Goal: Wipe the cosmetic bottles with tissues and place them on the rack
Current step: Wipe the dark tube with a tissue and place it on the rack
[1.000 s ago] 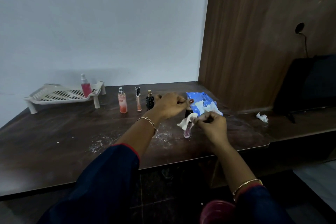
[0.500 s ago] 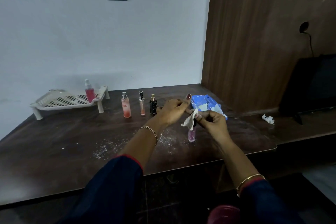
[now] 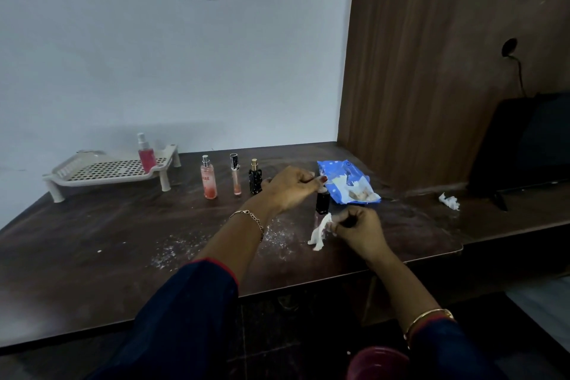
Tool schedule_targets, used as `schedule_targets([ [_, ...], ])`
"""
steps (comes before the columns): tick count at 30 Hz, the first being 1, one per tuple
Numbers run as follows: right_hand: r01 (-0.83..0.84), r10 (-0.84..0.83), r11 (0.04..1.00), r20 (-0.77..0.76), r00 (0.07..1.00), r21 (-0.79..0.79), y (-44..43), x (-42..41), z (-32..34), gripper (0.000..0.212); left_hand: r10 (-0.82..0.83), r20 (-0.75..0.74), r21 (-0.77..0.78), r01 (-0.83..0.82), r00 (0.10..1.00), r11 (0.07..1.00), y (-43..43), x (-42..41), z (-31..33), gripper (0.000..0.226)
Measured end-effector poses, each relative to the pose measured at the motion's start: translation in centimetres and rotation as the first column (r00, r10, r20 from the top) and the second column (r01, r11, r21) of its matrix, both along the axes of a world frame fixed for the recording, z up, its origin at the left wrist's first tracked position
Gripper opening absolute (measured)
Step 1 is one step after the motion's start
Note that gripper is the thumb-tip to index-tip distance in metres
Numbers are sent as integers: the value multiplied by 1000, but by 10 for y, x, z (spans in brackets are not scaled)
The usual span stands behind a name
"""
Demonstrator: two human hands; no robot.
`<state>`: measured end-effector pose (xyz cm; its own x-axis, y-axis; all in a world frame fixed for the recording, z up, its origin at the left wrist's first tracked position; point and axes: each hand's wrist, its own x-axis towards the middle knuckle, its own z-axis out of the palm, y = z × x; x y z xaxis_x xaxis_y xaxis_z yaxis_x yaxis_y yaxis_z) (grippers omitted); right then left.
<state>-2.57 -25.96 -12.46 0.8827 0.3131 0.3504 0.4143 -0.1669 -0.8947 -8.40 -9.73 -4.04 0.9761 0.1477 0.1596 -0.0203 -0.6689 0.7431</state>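
Note:
A small bottle (image 3: 322, 204) with a black cap and clear pinkish body stands upright on the dark table (image 3: 92, 241). My left hand (image 3: 290, 188) pinches its top. My right hand (image 3: 359, 230) presses a white tissue (image 3: 320, 233) against the bottle's lower part. Three more bottles stand in a row behind: a pink spray bottle (image 3: 208, 177), a slim tube (image 3: 236, 174) and a black bottle with a gold cap (image 3: 255, 177). A white perforated rack (image 3: 101, 171) at the far left holds one red spray bottle (image 3: 146, 154).
A blue tissue pack (image 3: 347, 182) lies open right behind my hands. A crumpled tissue (image 3: 449, 201) sits on the lower shelf at right, near a dark screen (image 3: 530, 145). White powder specks (image 3: 172, 251) dot the table. A wooden panel rises at the back right.
The tissue and my right hand have slid down from the bottle's cap to its lower body. My left hand stays pinched on the top. The camera shifted slightly.

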Motion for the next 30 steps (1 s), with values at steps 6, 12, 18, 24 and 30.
schedule_targets([
  [6, -9, 72, 950, -190, 979, 313, 10, -10, 8, 15, 29, 17, 14, -29, 999, 999, 1, -1, -3, 36],
  [12, -31, 100, 942, -190, 977, 334, 13, -14, 15, 22, 45, 19, 0, -45, 999, 999, 3, 5, -8, 68],
  [18, -35, 88, 974, -236, 968, 222, 4, -7, 9, 22, 38, 27, -13, -38, 999, 999, 1, 2, -7, 55],
  [24, -31, 113, 953, -258, 960, 300, 12, -14, 19, 23, 40, 24, 14, -40, 999, 999, 1, 3, -6, 60],
  [30, -28, 125, 948, -288, 950, 316, 12, -15, 22, 23, 45, 1, 23, -45, 999, 999, 3, 5, -2, 66],
])
